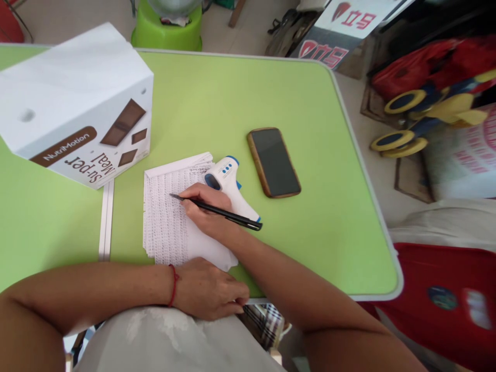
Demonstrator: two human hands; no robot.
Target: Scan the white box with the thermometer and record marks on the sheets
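Observation:
My right hand (207, 204) grips a black pen (232, 216), its tip over the handwritten lines of a paper sheet (166, 227). The sheet has dense rows of writing and curled, ragged edges. Just beyond that hand lies a white and blue infrared thermometer (234, 192), partly on the paper. My left hand (211, 289), with a red string bracelet (173, 284) at the wrist, rests at the near table edge by the paper's lower end. Its fingers are curled together and nothing shows in them.
A smartphone (274, 162) in a brown case lies to the right on the green table (329, 222). A white Super Meal box (77, 103) stands at the left. Past the table are a green stool (168, 33), a red chair (442, 294) and a yellow-blue wheeled object (437, 111).

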